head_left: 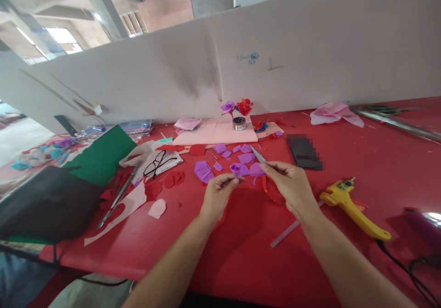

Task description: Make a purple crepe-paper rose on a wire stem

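Between the thumb and fingers of my left hand point(217, 195) is a small rolled purple paper flower point(235, 167), held upright. My right hand point(291, 184) is closed in a pinch at the edge of a purple paper petal point(256, 169), just right of the flower. Under and behind this hand are scissors point(257, 154), their blades pointing away and a red handle loop showing below; the hand hides their middle. Loose purple petals point(204, 171) lie beyond and left of the flower.
At right are a yellow glue gun point(354, 209) with its cord and a black phone point(305, 152). A clear glue stick point(285, 233) lies near my right wrist. Finished paper flowers point(244, 107) stand at the back. Left are glasses point(159, 163), red scraps and a green sheet point(99, 156).
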A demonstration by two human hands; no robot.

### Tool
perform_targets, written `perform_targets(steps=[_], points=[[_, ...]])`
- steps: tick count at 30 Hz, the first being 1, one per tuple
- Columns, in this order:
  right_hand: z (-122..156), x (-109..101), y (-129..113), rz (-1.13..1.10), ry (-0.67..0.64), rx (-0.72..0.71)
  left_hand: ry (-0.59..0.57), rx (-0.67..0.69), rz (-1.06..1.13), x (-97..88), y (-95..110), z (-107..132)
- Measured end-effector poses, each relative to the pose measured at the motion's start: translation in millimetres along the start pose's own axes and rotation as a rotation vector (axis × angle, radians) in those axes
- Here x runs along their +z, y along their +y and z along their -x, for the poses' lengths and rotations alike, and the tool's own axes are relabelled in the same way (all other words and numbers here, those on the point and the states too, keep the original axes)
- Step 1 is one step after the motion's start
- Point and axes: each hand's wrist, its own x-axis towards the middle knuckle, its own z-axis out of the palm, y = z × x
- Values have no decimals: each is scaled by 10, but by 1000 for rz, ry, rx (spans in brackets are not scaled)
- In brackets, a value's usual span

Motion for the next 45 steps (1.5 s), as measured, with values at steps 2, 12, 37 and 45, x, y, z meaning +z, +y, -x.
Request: perform_targets(steps=[2,12,37,45], points=[[-2,-10,12,60,7,-44,9,11,12,1,-15,1],[47,48,71,117,-6,-111,-114,-137,144,76,-150,51],[250,197,-93,86,-8,-150,-1,-16,-106,130,-253,22],[281,211,-108,122,-2,-169,-6,-14,-151,148,-258,31]])
